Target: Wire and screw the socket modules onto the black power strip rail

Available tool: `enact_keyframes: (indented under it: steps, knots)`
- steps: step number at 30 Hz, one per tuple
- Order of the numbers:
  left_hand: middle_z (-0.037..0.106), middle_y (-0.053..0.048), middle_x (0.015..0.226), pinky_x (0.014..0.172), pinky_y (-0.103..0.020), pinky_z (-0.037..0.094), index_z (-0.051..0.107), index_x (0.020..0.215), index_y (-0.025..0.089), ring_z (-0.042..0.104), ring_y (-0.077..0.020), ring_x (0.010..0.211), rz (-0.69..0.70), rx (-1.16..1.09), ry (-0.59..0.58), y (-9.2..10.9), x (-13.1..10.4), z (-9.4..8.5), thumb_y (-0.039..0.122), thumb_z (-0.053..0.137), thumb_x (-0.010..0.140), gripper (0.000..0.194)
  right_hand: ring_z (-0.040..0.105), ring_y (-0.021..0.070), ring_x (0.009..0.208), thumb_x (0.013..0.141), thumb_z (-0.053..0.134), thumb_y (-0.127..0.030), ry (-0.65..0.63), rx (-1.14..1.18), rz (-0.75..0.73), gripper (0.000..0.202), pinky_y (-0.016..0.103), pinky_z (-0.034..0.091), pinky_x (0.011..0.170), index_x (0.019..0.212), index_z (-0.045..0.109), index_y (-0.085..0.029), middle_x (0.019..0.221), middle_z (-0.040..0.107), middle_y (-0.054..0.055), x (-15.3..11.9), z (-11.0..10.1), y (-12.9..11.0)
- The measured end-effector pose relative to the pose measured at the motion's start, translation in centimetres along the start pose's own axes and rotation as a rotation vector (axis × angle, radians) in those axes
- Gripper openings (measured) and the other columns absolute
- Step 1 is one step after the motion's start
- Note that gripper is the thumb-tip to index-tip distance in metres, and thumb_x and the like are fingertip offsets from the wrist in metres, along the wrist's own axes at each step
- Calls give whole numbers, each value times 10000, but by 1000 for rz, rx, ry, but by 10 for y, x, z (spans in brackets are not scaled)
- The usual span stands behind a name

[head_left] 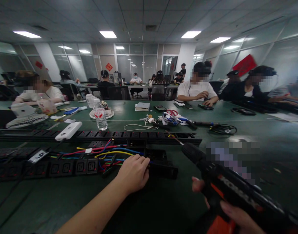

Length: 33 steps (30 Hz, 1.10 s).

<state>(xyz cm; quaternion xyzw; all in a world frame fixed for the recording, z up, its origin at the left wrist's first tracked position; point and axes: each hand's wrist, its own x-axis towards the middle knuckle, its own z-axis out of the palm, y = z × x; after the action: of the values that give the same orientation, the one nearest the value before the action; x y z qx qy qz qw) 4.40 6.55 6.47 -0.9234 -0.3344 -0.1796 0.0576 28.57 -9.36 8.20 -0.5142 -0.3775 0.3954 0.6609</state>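
Note:
My right hand (234,211) is wrapped round a black and orange power drill (226,178) at the lower right. The drill's long thin bit points up and left, its tip over the end of the rear black socket strip (119,135). My left hand (134,172) rests with curled fingers on the right part of the front black socket strip (73,167); what its fingertips hold is hidden. Beside it, yellow, blue and red wires (110,154) run out of the open housing. A white tag (38,156) lies on the strip's left part.
Across the green table (161,208) stand a water bottle (100,117) and a white power bank (68,131). Red scissors (172,112), a white cable (139,127) and a coiled black cable (223,129) lie farther back. Several people sit beyond the table.

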Motion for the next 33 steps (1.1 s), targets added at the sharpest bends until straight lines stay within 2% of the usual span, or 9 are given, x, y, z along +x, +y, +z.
enact_keyframes:
  steps: [4,7,9,14,19,22,25,29,33]
  knots:
    - [587,-121,1122,904,-414,436,564,1149,146,532,-285,1034,-167,49,44,16,-6,-3,191,582,816,337,585,370,1127,685,679,-359,-35,155,-44,257,478,356,1070,860,793,-210,1027,752,108,44,25,2]
    - [596,-98,970,820,-391,450,610,944,157,552,-269,925,-300,51,-40,26,-15,1,187,518,865,125,601,358,1111,701,661,-301,-63,197,3,243,492,337,1086,867,795,-184,963,768,106,64,34,14]
    - [606,-82,936,808,-369,447,623,911,171,566,-252,902,-345,-5,-100,30,-20,5,192,495,888,131,617,349,1095,724,641,-274,-85,227,45,234,502,329,1093,871,797,-180,918,777,100,69,36,21]
    - [643,-80,982,808,-332,438,648,1089,186,596,-234,942,-455,-143,-158,34,-19,13,211,479,906,251,604,326,1134,749,606,-262,-129,275,107,223,457,300,1122,828,799,-184,913,782,81,69,36,27]
    - [649,-110,1054,865,-381,436,636,1192,180,591,-272,1001,-458,-280,-124,34,-13,14,166,475,869,362,592,329,1158,739,607,-271,-142,287,133,237,437,302,1122,828,801,-168,986,774,91,63,45,20]
    - [632,-120,1142,954,-398,413,655,1186,197,562,-283,1086,-461,-532,10,35,-11,16,122,508,814,406,591,332,1166,751,627,-279,-111,285,158,228,450,296,1121,850,799,-168,1019,769,95,57,54,11]
    - [634,-104,1198,1035,-393,376,679,1168,202,550,-276,1145,-514,-990,151,41,-9,21,101,526,775,434,601,340,1157,746,672,-302,-59,296,203,220,487,307,1108,888,793,-186,994,777,86,49,64,-2]
    - [690,-100,1077,979,-378,438,700,1092,146,609,-267,1053,-766,-1722,227,52,-5,28,88,562,663,454,640,349,1099,714,736,-324,-31,328,291,262,512,414,1030,936,779,-193,981,781,77,42,75,-23]
    - [699,-92,970,889,-301,489,720,917,114,632,-205,922,-953,-1980,352,54,-3,27,58,508,546,430,672,354,1029,687,765,-316,-28,336,343,313,512,477,970,964,770,-169,965,781,86,37,82,-37]
